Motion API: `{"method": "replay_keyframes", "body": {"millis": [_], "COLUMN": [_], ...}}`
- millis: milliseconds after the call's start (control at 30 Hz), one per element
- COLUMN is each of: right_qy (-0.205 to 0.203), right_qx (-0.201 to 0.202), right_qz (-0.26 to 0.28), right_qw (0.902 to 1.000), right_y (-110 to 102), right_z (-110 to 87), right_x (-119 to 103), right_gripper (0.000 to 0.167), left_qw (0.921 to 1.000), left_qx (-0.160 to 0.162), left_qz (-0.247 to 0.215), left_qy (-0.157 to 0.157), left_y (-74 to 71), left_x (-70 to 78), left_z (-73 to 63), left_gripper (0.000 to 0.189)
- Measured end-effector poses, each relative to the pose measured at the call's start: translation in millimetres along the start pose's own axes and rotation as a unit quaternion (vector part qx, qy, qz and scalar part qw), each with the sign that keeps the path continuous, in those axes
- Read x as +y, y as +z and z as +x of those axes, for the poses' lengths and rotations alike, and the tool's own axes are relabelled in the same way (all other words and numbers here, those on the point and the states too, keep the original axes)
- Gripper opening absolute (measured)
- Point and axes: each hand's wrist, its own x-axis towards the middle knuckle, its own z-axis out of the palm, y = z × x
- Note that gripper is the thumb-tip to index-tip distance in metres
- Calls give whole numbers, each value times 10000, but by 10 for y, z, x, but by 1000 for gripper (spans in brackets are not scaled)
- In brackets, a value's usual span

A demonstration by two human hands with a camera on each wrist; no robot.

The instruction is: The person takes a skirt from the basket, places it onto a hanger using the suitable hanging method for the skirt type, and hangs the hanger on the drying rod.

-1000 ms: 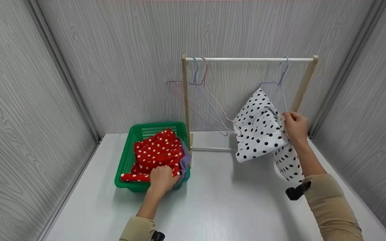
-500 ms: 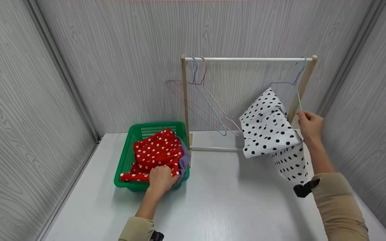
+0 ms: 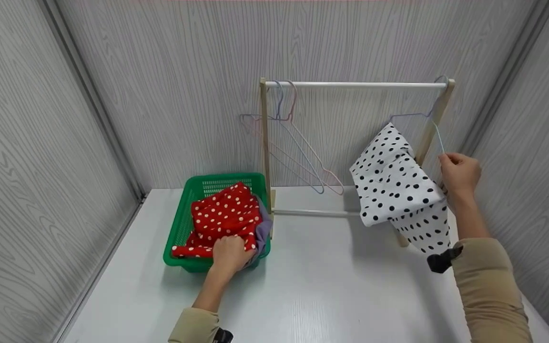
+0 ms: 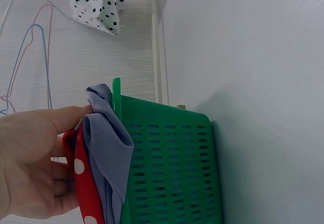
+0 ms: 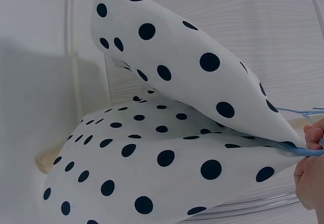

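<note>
My left hand point(image 3: 230, 255) is at the front of the green basket point(image 3: 177, 224). Its thumb and curled fingers grip the red cloth with white dots point(image 3: 224, 214); a folded purple cloth point(image 4: 109, 158) lies against it over the basket's rim. On the right, my right hand point(image 3: 461, 176) pinches the lower side of a blue wire clothes hanger point(image 3: 439, 136). Draped over that hanger is a white cloth with black dots point(image 3: 393, 176), hanging in two layers that stand apart in the right wrist view. The hanger's hook is at the rail's right end.
A small rack with wooden posts point(image 3: 264, 143) and a white top rail point(image 3: 350, 85) stands by the back wall. A blue hanger point(image 3: 298, 138) and a pink hanger point(image 3: 295, 102) hang at its left end. Grey wood-grain panels enclose the white table point(image 3: 312, 286).
My right hand has moved to the right, sliding the hanger and the white dotted cloth along the rail to its right end. My left hand has stayed on the red cloth.
</note>
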Motion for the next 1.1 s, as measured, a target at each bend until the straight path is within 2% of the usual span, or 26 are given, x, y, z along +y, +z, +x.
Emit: {"method": "replay_keyframes", "body": {"millis": [200,333,467,533,733,833,900,967,1100], "right_qy": [65,-187,-876,-1332,-2352,-2937,-3405,-3887,-4741], "right_qx": [-127,-148,2,317,1102,1273,1411,1517,1598], "right_qz": [-197,-507,-1023,-1165,-946,-682,-387,-27,850], "right_qw": [9997,9984,9909,9837,9610,9449,9288,9088,8617], "right_y": [51,82,83,100,147,165,191,230,372], "right_z": [-51,-100,-157,-178,-264,-364,-455,-566,-859], "right_x": [57,84,74,65,-18,-91,-149,-210,-366], "right_gripper": [32,32,33,30,21,18,17,16,14], "left_qw": [9998,9997,9998,9999,9998,9996,9992,9985,9969], "left_qx": [145,170,148,115,26,53,82,98,56], "left_qz": [122,152,46,-21,-188,-267,-388,-533,-751], "left_qy": [66,94,85,58,17,-11,-55,-89,-217], "left_y": [16,16,7,-6,-68,-115,-155,-191,-248], "left_x": [-8,-8,3,8,19,-1,-30,-74,-205], "left_z": [0,-1,-8,-9,-28,-43,-52,-62,-86], "left_gripper": [35,36,35,35,36,35,35,35,35]}}
